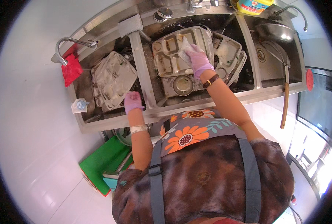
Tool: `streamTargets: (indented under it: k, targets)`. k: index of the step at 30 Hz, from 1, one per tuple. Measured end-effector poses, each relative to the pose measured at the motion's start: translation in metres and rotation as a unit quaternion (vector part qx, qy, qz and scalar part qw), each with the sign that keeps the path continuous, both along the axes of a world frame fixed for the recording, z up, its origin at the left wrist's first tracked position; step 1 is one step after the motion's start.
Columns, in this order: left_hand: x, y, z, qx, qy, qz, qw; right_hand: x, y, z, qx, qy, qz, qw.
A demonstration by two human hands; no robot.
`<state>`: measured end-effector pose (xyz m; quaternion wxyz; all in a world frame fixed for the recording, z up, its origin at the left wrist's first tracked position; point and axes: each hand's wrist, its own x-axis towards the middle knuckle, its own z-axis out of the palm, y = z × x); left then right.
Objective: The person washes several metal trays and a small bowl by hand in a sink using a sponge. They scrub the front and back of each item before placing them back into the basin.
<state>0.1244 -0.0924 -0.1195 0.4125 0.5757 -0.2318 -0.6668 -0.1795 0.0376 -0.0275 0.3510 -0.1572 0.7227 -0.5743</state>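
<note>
My right hand (200, 62), in a pink glove, is closed around a whitish wash cloth (185, 50). It presses the cloth onto a soiled steel compartment tray (166, 59) in the middle sink basin. Under that tray lie another tray with a round metal bowl (183, 85) and more trays (228, 50) to the right. My left hand (133, 101), gloved too, is beside the lower right edge of a sudsy tray stack (115, 78) in the left basin. Its fingers are curled, and what they hold, if anything, is hidden.
A long-handled strainer (286, 74) leans over the right basin, its handle past the front edge. Curved faucets (67, 43) rise at the back. A grey cloth (130, 25) lies on the divider, a red packet (72, 70) at the left rim, a yellow jug (253, 5) behind.
</note>
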Motion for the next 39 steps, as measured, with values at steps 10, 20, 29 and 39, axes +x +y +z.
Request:
streamTargets:
  k: [10,20,29,39]
  targets:
    - [-0.164,0.119,0.118,-0.110,0.053,-0.421,0.899,0.011,0.001,-0.028,0.200,0.523,0.189,0.807]
    - [-0.166,0.127,0.107,-0.160,0.040,-0.431,0.887,0.001,-0.001,-0.029,0.061,0.068,-0.072,0.993]
    - [-0.173,0.137,0.117,-0.066,0.090,-0.500,0.859,-0.009,0.004,0.000,0.176,0.303,-0.081,0.933]
    - [-0.179,0.140,0.102,-0.062,0.043,-0.514,0.855,-0.004,0.011,-0.039,0.351,0.464,0.099,0.807]
